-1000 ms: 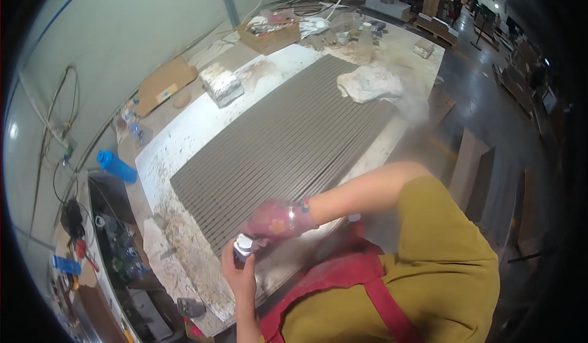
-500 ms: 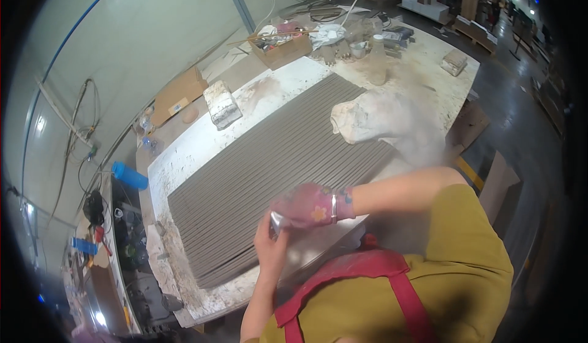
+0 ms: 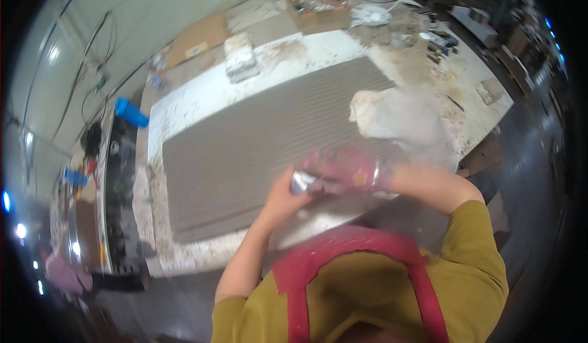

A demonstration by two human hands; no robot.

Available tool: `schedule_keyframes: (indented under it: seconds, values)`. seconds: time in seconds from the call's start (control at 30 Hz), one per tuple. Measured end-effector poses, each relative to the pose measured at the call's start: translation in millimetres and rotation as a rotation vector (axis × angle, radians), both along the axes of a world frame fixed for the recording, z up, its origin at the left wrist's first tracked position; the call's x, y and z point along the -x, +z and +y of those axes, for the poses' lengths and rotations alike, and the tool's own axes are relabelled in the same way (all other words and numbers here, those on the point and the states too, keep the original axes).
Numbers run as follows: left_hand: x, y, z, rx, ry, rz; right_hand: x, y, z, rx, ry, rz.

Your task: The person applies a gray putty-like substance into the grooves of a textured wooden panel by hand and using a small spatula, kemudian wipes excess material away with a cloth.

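Observation:
A grey-brown panel of narrow parallel ridges (image 3: 245,141) lies on the white, stained table in front of me. Over its near edge my two hands meet at a small shiny silvery object (image 3: 303,182), whose kind I cannot make out. My bare left hand (image 3: 286,197) is closed on its left side. My right hand (image 3: 343,170), in a pink flowered glove with a shiny band at the wrist, curls over its other side and is smeared by motion. A crumpled whitish cloth (image 3: 398,119) rests on the panel's right end.
A pale block (image 3: 241,58) sits beyond the panel, near a flat cardboard piece (image 3: 199,38). An open carton (image 3: 321,18) of odds and ends stands at the back. A blue bottle (image 3: 131,113) is at the left. Another person (image 3: 67,272) shows at lower left.
The view has shifted, and the table appears turned. Both hands have moved right and up in the picture, still together at the silvery object, which now shows more.

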State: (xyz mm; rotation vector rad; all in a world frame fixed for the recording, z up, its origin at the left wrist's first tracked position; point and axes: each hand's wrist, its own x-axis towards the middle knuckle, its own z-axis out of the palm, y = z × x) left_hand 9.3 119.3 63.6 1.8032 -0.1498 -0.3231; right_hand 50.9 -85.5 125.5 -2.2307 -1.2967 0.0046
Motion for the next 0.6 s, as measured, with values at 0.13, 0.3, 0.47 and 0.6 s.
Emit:
schedule_keyframes:
  seconds: [0.13, 0.3, 0.47, 0.6]
  values:
    - [-2.9, -11.1, 6.7, -0.025, -0.068, -0.056, -2.8, -7.6, 17.4, 0.114, -0.024, 0.119]
    - [-27.9, -4.5, -14.9, -0.102, 0.129, -0.137, -18.8, -33.0, 25.3, 0.036, -0.270, 0.141]
    - [-55.4, -4.0, -47.5, -0.014, 0.119, -0.159, -43.6, -29.9, 3.9, 0.030, -0.344, 0.102]
    - [-89.1, -8.2, -52.6, -0.174, 0.072, -0.340, -96.8, 20.9, -45.7, 0.158, -0.354, 0.069]
